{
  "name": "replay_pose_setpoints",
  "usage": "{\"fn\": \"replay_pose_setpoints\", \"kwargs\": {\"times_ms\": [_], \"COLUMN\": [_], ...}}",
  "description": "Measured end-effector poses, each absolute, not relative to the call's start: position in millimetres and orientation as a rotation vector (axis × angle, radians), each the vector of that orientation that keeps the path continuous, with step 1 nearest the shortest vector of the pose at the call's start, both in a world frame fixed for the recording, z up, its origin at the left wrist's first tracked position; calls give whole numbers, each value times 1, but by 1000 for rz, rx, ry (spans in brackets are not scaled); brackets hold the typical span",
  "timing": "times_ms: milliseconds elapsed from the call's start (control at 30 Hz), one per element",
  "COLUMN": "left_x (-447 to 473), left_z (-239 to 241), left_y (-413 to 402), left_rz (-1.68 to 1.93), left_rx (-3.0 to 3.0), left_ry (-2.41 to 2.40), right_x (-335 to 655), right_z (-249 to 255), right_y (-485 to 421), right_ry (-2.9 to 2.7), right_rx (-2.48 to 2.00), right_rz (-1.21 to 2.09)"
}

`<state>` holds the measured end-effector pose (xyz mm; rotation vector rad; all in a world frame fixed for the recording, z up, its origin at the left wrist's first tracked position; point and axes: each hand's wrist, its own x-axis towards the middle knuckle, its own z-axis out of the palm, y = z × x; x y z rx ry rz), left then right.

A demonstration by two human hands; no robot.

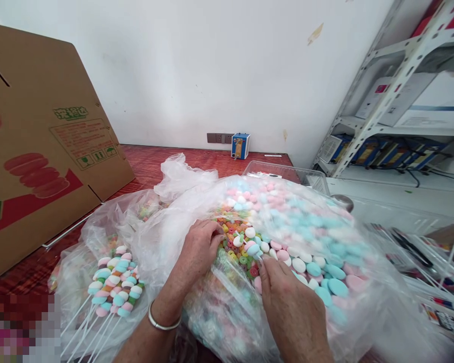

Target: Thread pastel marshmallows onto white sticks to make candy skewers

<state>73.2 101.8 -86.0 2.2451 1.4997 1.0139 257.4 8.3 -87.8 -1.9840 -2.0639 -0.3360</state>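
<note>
My right hand [291, 300] pinches a white stick threaded with pastel marshmallows [253, 249], held over the open bags. Around it lie loose pink, white and blue marshmallows [336, 287] in a large clear plastic bag [212, 184]. My left hand [200, 244], wearing a silver bangle [162, 325] at the wrist, has curled fingers beside colourful gummy rings [232, 224]; whatever its fingertips grip is hidden. At the left, a bunch of finished candy skewers [117, 282] rests on crumpled plastic, their white sticks pointing toward me.
A large cardboard box [41, 126] stands on the red tabletop [144, 161] at the left. Behind the bags are a clear plastic tub [318, 177] and a small blue-and-white device [241, 146] by the wall. White metal shelving [374, 96] rises at the right.
</note>
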Motion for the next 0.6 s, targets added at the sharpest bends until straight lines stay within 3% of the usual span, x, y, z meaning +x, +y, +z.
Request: {"fn": "replay_pose_setpoints", "kwargs": {"times_ms": [233,600], "left_x": [80,91], "left_z": [-78,-78], "left_y": [100,93], "left_rz": [1166,1193], "left_rx": [1560,1428], "left_ry": [1237,1168], "right_x": [253,255], "right_z": [-85,-91], "right_y": [5,1], "right_ry": [-2024,-2015], "right_rx": [-1953,-1958], "right_rz": [-372,-421]}}
